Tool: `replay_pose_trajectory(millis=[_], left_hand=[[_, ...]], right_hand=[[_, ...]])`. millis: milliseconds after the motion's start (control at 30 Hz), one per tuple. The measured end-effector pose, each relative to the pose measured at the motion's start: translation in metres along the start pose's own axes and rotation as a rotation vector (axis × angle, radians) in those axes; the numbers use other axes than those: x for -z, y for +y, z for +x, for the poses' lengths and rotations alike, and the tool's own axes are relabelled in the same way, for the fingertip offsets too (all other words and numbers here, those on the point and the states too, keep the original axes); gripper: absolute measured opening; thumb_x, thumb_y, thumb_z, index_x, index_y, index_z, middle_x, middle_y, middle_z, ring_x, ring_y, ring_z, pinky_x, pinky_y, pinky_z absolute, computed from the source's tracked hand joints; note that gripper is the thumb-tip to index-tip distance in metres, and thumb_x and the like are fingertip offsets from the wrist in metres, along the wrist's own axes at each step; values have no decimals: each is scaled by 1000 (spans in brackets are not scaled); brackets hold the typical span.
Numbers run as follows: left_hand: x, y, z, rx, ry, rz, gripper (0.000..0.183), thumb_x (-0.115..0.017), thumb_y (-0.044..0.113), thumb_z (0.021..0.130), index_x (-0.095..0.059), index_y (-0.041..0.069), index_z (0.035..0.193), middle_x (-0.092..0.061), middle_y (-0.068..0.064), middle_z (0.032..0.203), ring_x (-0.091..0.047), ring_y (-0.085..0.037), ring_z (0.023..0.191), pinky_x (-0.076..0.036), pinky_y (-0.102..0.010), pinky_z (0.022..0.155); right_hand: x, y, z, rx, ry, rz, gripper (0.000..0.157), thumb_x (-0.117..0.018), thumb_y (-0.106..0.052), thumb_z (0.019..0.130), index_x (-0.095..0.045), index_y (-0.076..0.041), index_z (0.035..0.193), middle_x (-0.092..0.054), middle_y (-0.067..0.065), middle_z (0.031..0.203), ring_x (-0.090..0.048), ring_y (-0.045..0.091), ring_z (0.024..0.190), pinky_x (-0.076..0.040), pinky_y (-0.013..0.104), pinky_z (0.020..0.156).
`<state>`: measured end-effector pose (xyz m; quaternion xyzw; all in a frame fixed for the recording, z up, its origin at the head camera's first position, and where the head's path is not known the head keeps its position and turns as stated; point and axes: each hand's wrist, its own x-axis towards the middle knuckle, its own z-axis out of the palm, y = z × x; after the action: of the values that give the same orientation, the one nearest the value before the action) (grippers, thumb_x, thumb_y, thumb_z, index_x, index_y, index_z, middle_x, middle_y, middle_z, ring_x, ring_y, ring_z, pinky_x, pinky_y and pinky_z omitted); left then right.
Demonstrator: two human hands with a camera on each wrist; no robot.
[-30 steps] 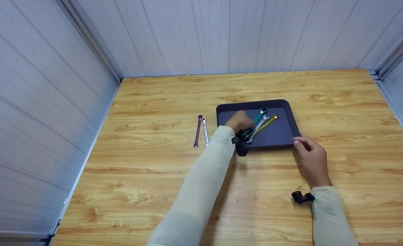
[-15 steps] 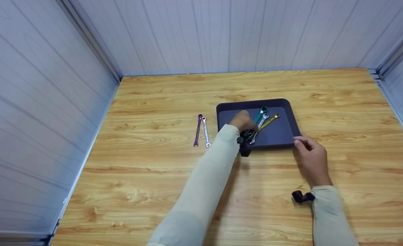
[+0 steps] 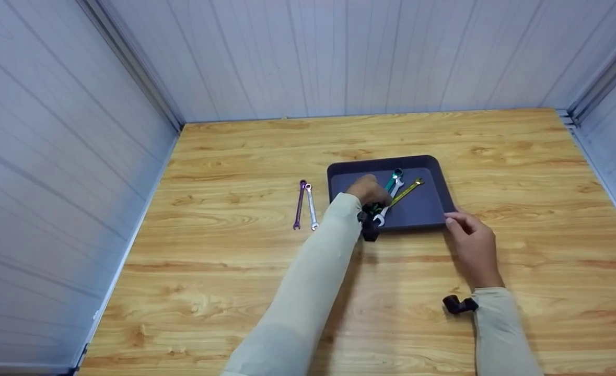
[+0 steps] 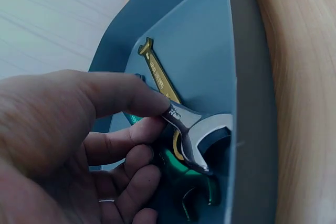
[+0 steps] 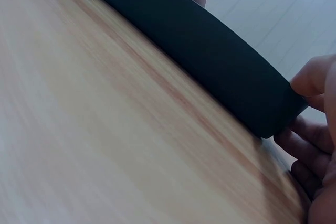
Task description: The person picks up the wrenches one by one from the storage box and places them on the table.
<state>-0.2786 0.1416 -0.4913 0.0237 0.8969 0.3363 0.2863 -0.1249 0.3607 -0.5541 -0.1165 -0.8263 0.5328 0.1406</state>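
Note:
In the head view my left hand (image 3: 369, 189) reaches into the left part of a dark shallow tray (image 3: 428, 211). Its thumb and index finger pinch a silver wrench (image 4: 184, 120) close behind the open-ended head, as the left wrist view shows. Under that head lie a green wrench (image 4: 184, 171) and a yellow wrench (image 4: 159, 77), partly covered by the hand. My right hand (image 3: 476, 245) grips the tray's near right corner between thumb and fingers. The right wrist view shows these fingers at the corner of the dark outer wall (image 5: 210, 51).
Left of the tray, a purple wrench (image 3: 299, 206) and another silver wrench (image 3: 311, 208) lie side by side on the wood-grain table (image 3: 208, 292). Pale panel walls (image 3: 318, 57) stand behind and at the sides.
The left hand has moved slightly right within the tray. The pinched silver wrench has shifted, and its near open end now shows larger. The right hand stays on the tray corner.

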Motion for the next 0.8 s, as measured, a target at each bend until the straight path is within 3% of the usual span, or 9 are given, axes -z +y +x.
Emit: replay_pose_trajectory(millis=[233, 433, 533, 600, 700, 800], left_hand=[[5, -8, 6, 11, -61, 33, 21, -78, 24, 83, -62, 11, 82, -55, -1, 74, -55, -18, 68, -42, -29, 53], [7, -12, 7, -12, -67, 57, 22, -78, 26, 83, -63, 10, 81, -59, -1, 75, -57, -17, 68, -46, -29, 55], [7, -12, 5, -17, -80, 28, 23, -77, 27, 85, -63, 10, 78, -58, -2, 75, -54, -18, 66, -45, -30, 57], [6, -11, 5, -23, -86, -15, 21, -77, 29, 87, -65, 11, 84, -59, 0, 82, -53, -16, 70, -48, -31, 64], [0, -7, 3, -57, -89, -24, 26, -76, 34, 89, -61, 14, 84, -52, 3, 81, -47, -14, 70, -45, -31, 68], [-6, -2, 1, -120, -50, 58, 28, -76, 36, 89, -59, 16, 82, -52, 6, 78, -47, -12, 70, -44, -28, 66]], right_hand=[[-5, -3, 1, 11, -19, 8, 34, -64, -34, 99, -72, -8, 119, -59, 8, 139, -51, 20, 130, -43, 26, 102], [-6, -2, 2, 17, -23, 3, 33, -64, -35, 99, -73, -9, 118, -57, 5, 142, -51, 19, 131, -43, 27, 103], [-5, -4, 1, 21, -19, -1, 35, -64, -36, 99, -73, -8, 118, -57, 5, 142, -51, 19, 130, -43, 26, 103], [-4, -4, 0, 28, -18, -4, 35, -64, -35, 99, -72, -7, 119, -57, 7, 142, -51, 20, 131, -43, 24, 101], [-2, -4, -1, 22, -14, -5, 35, -64, -34, 99, -72, -7, 120, -57, 8, 142, -51, 21, 131, -43, 21, 100], [-1, -2, -2, 14, -4, 4, 35, -64, -33, 100, -72, -7, 120, -56, 8, 143, -51, 21, 132, -43, 23, 101]])
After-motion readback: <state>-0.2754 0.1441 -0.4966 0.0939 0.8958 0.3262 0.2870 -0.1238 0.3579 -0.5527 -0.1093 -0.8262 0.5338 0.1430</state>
